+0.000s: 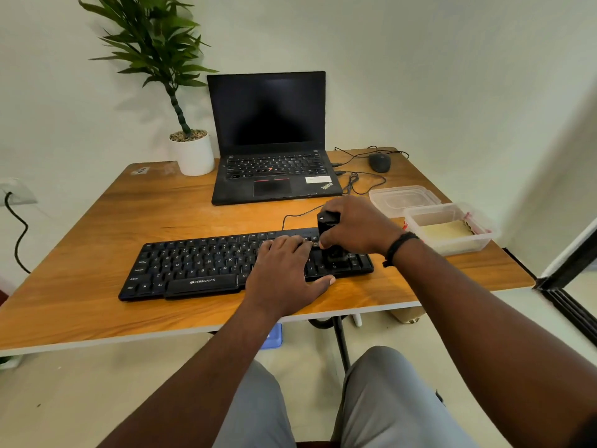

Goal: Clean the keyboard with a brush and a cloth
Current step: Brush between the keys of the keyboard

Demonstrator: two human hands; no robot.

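Far across my desk (pixel 97 227) sits an open laptop (pixel 271 140), a potted plant (pixel 190 150) left, a mouse (pixel 380 162) and two plastic containers (pixel 449 227) right.

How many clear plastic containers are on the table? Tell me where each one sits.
2, both at the table's right side: an empty-looking container right of the laptop, and a nearer container touching it, at the table's right edge, with a pale cloth-like thing inside. None appear hidden.

pale wall (pixel 420 76) behind a wooden table (pixel 97 253), light floor (pixel 80 399)
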